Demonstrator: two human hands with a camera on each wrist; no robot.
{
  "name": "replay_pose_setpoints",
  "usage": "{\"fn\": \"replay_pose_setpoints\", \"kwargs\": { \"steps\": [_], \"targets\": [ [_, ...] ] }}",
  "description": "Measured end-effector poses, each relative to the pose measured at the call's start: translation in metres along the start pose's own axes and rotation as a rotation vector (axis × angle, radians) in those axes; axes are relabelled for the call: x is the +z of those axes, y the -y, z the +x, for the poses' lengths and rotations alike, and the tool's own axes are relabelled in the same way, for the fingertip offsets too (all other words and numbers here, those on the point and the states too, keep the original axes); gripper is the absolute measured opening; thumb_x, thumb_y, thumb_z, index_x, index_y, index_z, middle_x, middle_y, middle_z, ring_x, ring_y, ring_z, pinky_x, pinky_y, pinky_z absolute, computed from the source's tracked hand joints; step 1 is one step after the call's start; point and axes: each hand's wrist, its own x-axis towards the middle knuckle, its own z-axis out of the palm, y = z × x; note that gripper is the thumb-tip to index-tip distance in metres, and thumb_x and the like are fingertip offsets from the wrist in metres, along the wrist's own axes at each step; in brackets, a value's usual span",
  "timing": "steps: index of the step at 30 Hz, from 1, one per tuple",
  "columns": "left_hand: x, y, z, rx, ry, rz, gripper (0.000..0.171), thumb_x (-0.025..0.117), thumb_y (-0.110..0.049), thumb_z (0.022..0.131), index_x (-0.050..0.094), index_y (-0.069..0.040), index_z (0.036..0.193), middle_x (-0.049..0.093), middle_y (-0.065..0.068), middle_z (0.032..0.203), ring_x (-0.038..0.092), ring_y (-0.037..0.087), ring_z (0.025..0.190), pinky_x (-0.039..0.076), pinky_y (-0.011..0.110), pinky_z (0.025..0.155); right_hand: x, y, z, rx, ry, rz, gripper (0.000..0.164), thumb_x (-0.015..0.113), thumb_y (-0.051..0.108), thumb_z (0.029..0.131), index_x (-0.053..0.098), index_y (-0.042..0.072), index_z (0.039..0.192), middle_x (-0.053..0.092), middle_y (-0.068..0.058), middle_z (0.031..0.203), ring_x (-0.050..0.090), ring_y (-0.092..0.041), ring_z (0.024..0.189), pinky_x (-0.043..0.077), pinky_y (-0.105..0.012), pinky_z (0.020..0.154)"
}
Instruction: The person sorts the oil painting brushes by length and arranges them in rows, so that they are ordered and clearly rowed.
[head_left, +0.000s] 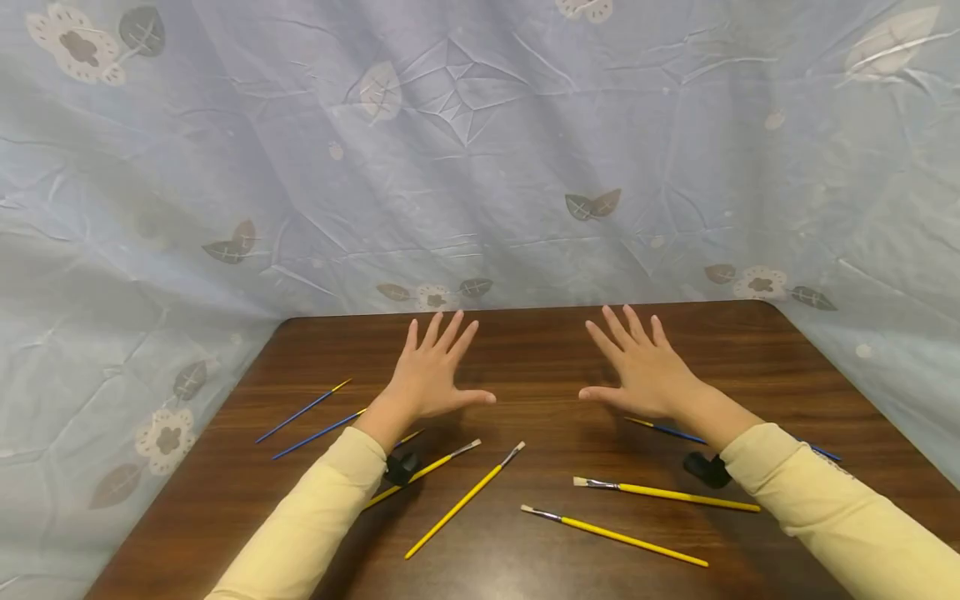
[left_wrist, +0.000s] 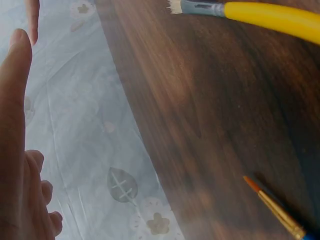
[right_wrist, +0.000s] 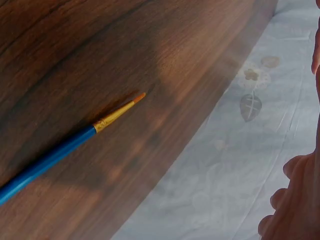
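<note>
My left hand (head_left: 427, 379) is held over the table with fingers spread and thumb pointing inward, holding nothing. Mirroring it, my right hand (head_left: 648, 379) also has its fingers spread and grips nothing. Below the left wrist lies a yellow paintbrush (head_left: 431, 469), partly covered by the sleeve, with another yellow paintbrush (head_left: 465, 500) slanting beside it. A thin blue paintbrush (head_left: 675, 432) passes under my right wrist, its orange tip (right_wrist: 140, 97) showing in the right wrist view. Nearer me on the right are a flat yellow paintbrush (head_left: 675, 497) and one more yellow paintbrush (head_left: 630, 539).
Two blue paintbrushes, an outer brush (head_left: 303, 411) and an inner brush (head_left: 318, 435), lie at the table's left. A fine brush tip (head_left: 411, 436) peeks out by the left wrist. Patterned cloth (head_left: 465, 167) hangs behind and beside the brown wooden table (head_left: 532, 350).
</note>
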Motion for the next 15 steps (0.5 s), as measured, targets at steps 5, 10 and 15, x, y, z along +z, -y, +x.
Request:
{"fn": "replay_pose_setpoints", "kwargs": {
  "steps": [5, 10, 15],
  "targets": [
    [-0.004, 0.002, -0.004, 0.021, -0.025, 0.018, 0.113, 0.030, -0.093, 0.073, -0.002, -0.024, 0.157, -0.005, 0.005, 0.162, -0.002, 0.034, 0.146, -0.004, 0.061, 0.113, -0.003, -0.002, -0.004, -0.015, 0.003, 0.012, 0.100, 0.044, 0.075, 0.087, 0.006, 0.014, 0.157, -0.005, -0.017, 0.160, -0.010, -0.039, 0.144, -0.006, -0.065, 0.110],
    [-0.007, 0.007, -0.011, 0.044, -0.045, 0.038, 0.112, 0.030, -0.092, 0.074, 0.000, -0.023, 0.157, -0.003, 0.006, 0.162, 0.001, 0.035, 0.146, -0.001, 0.061, 0.113, -0.005, -0.004, -0.008, -0.042, -0.018, 0.011, 0.099, 0.045, 0.073, 0.088, 0.006, 0.014, 0.157, -0.004, -0.017, 0.161, -0.009, -0.040, 0.144, -0.004, -0.065, 0.111],
    [-0.008, 0.018, -0.019, 0.071, -0.063, 0.033, 0.110, 0.031, -0.090, 0.076, 0.001, -0.023, 0.157, -0.004, 0.005, 0.162, 0.000, 0.034, 0.146, 0.001, 0.061, 0.114, -0.010, -0.006, -0.015, -0.077, -0.050, 0.025, 0.098, 0.049, 0.071, 0.088, 0.010, 0.015, 0.157, -0.001, -0.017, 0.161, -0.007, -0.039, 0.145, -0.002, -0.064, 0.112]
  ]
}}
